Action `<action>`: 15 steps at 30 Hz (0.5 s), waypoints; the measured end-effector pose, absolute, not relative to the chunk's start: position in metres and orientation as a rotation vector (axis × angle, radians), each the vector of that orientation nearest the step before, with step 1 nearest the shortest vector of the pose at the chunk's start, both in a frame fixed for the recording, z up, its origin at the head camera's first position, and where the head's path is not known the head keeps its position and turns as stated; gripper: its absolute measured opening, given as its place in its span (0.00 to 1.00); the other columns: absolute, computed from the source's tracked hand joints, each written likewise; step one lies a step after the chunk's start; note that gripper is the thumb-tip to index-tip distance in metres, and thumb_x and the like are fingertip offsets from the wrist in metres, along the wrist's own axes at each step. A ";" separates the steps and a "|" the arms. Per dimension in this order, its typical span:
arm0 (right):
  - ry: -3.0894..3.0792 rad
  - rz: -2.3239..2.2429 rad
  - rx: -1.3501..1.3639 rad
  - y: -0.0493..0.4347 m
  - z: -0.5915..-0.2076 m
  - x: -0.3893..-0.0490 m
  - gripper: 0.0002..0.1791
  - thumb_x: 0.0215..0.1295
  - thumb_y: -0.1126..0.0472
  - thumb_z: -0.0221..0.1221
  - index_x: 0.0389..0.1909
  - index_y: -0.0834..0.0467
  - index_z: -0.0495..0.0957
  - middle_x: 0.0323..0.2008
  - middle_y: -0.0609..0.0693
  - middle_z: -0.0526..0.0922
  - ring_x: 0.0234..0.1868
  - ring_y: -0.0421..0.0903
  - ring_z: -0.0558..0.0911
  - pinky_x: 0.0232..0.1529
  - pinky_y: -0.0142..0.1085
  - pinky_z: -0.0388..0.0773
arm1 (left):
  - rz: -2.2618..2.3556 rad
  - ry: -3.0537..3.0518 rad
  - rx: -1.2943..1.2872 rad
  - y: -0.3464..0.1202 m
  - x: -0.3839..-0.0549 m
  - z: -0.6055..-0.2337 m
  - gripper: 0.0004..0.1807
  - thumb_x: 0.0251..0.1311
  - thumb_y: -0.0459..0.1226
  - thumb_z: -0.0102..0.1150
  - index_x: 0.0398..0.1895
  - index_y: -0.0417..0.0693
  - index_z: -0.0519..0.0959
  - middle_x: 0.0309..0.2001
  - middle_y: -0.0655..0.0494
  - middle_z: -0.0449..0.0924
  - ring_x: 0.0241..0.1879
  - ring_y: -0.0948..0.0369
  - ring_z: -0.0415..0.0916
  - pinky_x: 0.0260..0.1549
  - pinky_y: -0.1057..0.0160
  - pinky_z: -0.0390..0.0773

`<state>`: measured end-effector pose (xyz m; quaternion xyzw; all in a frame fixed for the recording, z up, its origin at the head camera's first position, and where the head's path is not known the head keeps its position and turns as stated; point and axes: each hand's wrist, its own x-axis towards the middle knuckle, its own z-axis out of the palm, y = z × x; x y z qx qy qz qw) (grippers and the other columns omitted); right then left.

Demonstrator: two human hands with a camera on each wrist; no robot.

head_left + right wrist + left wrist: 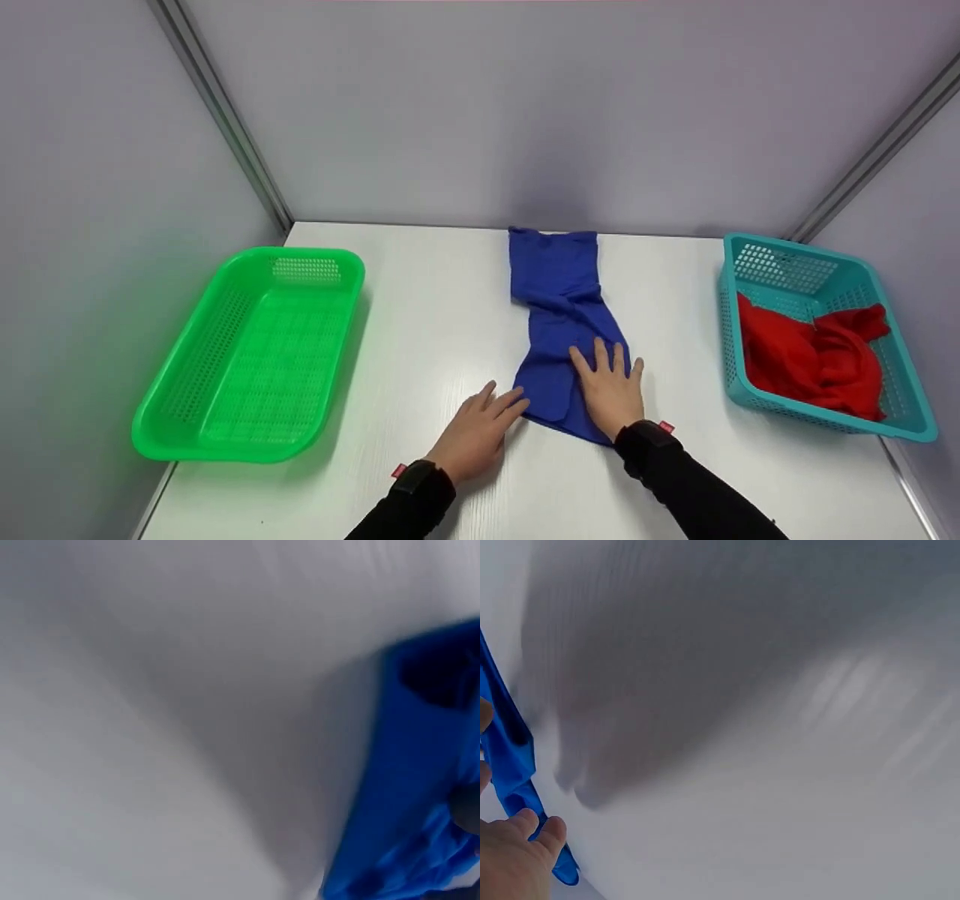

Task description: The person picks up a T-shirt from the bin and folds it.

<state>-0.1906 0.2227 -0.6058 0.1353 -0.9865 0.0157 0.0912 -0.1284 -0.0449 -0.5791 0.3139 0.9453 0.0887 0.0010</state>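
A blue garment (555, 262), folded into a long narrow strip, lies on the white table (420, 315) with its far end close to the back wall. Creases cross its middle, and its near end is wider. My right hand (611, 390) rests on the near right part, fingers spread. At the near left corner, my left hand (476, 435) has its fingers extended, with the fingertips right at the cloth's edge. The left wrist view shows the garment (510, 757) beside that hand's fingers. In the right wrist view, the garment (405, 750) has a dark opening between its layers.
On the left stands a green basket (339, 382) with nothing in it. A teal basket (919, 405) on the right holds a crumpled red cloth (817, 360). Pale panels (420, 112) enclose the table at the back and both sides.
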 end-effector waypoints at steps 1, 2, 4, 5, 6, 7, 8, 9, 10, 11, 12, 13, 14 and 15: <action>-2.908 0.038 0.449 0.222 -0.607 -0.185 0.24 0.79 0.63 0.54 0.73 0.52 0.73 0.70 0.70 0.73 0.70 0.76 0.73 0.64 0.77 0.69 | 0.239 2.965 0.983 -0.043 -0.129 -0.580 0.30 0.76 0.36 0.57 0.79 0.56 0.70 0.79 0.57 0.70 0.79 0.42 0.67 0.73 0.44 0.74; -2.886 0.030 0.504 0.221 -0.608 -0.180 0.22 0.78 0.63 0.55 0.70 0.54 0.75 0.66 0.69 0.75 0.68 0.74 0.75 0.63 0.74 0.72 | 0.198 2.963 0.982 -0.042 -0.129 -0.580 0.30 0.76 0.37 0.57 0.80 0.57 0.70 0.79 0.57 0.70 0.78 0.42 0.67 0.72 0.44 0.74; -2.859 0.032 0.641 0.221 -0.609 -0.168 0.18 0.77 0.64 0.55 0.65 0.56 0.77 0.59 0.67 0.77 0.62 0.70 0.78 0.59 0.68 0.76 | 0.128 2.976 0.992 -0.040 -0.129 -0.583 0.29 0.76 0.37 0.57 0.79 0.57 0.71 0.76 0.57 0.74 0.75 0.43 0.71 0.71 0.45 0.76; -2.860 0.050 0.711 0.222 -0.609 -0.162 0.17 0.77 0.64 0.56 0.64 0.57 0.78 0.57 0.65 0.78 0.60 0.68 0.78 0.59 0.65 0.77 | 0.095 2.991 1.006 -0.040 -0.128 -0.585 0.28 0.75 0.38 0.58 0.77 0.57 0.73 0.72 0.57 0.76 0.72 0.45 0.74 0.69 0.47 0.77; -2.871 0.075 0.781 0.223 -0.609 -0.157 0.17 0.78 0.61 0.58 0.64 0.57 0.78 0.56 0.64 0.78 0.60 0.66 0.79 0.59 0.63 0.78 | 0.062 3.007 1.024 -0.040 -0.128 -0.587 0.26 0.75 0.39 0.58 0.75 0.57 0.75 0.68 0.57 0.79 0.69 0.47 0.76 0.67 0.49 0.79; -2.898 0.109 0.848 0.225 -0.608 -0.151 0.19 0.78 0.56 0.59 0.65 0.57 0.78 0.57 0.63 0.78 0.61 0.65 0.79 0.60 0.62 0.78 | 0.032 3.027 1.051 -0.040 -0.128 -0.589 0.24 0.75 0.39 0.58 0.72 0.57 0.78 0.63 0.57 0.80 0.64 0.50 0.78 0.63 0.51 0.80; -2.925 0.141 0.914 0.226 -0.606 -0.146 0.22 0.78 0.52 0.60 0.66 0.56 0.78 0.59 0.62 0.78 0.63 0.65 0.79 0.62 0.61 0.78 | 0.010 3.051 1.090 -0.041 -0.128 -0.591 0.22 0.74 0.39 0.59 0.69 0.56 0.80 0.59 0.57 0.81 0.59 0.52 0.79 0.58 0.54 0.81; -2.956 0.172 0.975 0.229 -0.605 -0.141 0.26 0.77 0.47 0.62 0.68 0.56 0.77 0.61 0.62 0.78 0.66 0.65 0.78 0.64 0.61 0.78 | -0.011 3.074 1.134 -0.042 -0.128 -0.592 0.19 0.73 0.39 0.60 0.65 0.56 0.83 0.54 0.57 0.81 0.53 0.54 0.79 0.53 0.57 0.82; -2.984 0.194 1.026 0.231 -0.603 -0.137 0.30 0.75 0.43 0.63 0.70 0.55 0.76 0.64 0.62 0.77 0.69 0.66 0.76 0.67 0.61 0.77 | -0.028 3.092 1.179 -0.043 -0.128 -0.593 0.17 0.72 0.38 0.61 0.61 0.56 0.84 0.51 0.57 0.80 0.48 0.57 0.78 0.47 0.59 0.81; -3.001 0.211 1.071 0.233 -0.602 -0.133 0.33 0.73 0.40 0.64 0.71 0.55 0.75 0.67 0.61 0.76 0.72 0.66 0.75 0.69 0.61 0.76 | -0.051 3.106 1.225 -0.045 -0.127 -0.594 0.14 0.70 0.37 0.62 0.56 0.55 0.85 0.48 0.57 0.80 0.44 0.58 0.77 0.43 0.61 0.81; -3.005 0.217 1.115 0.234 -0.601 -0.129 0.35 0.72 0.40 0.65 0.72 0.54 0.74 0.68 0.61 0.76 0.73 0.67 0.74 0.71 0.61 0.75 | -0.070 3.115 1.268 -0.046 -0.126 -0.595 0.11 0.69 0.36 0.63 0.52 0.54 0.86 0.46 0.57 0.80 0.41 0.59 0.77 0.39 0.63 0.80; -2.988 0.217 1.158 0.236 -0.599 -0.125 0.34 0.72 0.42 0.66 0.72 0.55 0.74 0.69 0.61 0.76 0.74 0.67 0.74 0.71 0.61 0.75 | -0.098 3.127 1.314 -0.047 -0.125 -0.595 0.09 0.67 0.35 0.65 0.49 0.53 0.86 0.45 0.57 0.80 0.38 0.61 0.77 0.34 0.65 0.80; -2.962 0.208 1.198 0.237 -0.599 -0.122 0.33 0.71 0.46 0.67 0.72 0.55 0.74 0.69 0.60 0.76 0.74 0.66 0.74 0.71 0.60 0.76 | -0.132 3.138 1.355 -0.047 -0.124 -0.595 0.07 0.66 0.34 0.65 0.45 0.52 0.85 0.43 0.57 0.80 0.36 0.62 0.77 0.30 0.66 0.80; -2.924 0.189 1.229 0.238 -0.598 -0.120 0.31 0.71 0.50 0.68 0.71 0.55 0.74 0.68 0.59 0.77 0.73 0.65 0.76 0.70 0.58 0.77 | -0.158 3.144 1.381 -0.048 -0.122 -0.595 0.06 0.65 0.33 0.66 0.43 0.51 0.85 0.43 0.57 0.79 0.34 0.62 0.77 0.28 0.67 0.80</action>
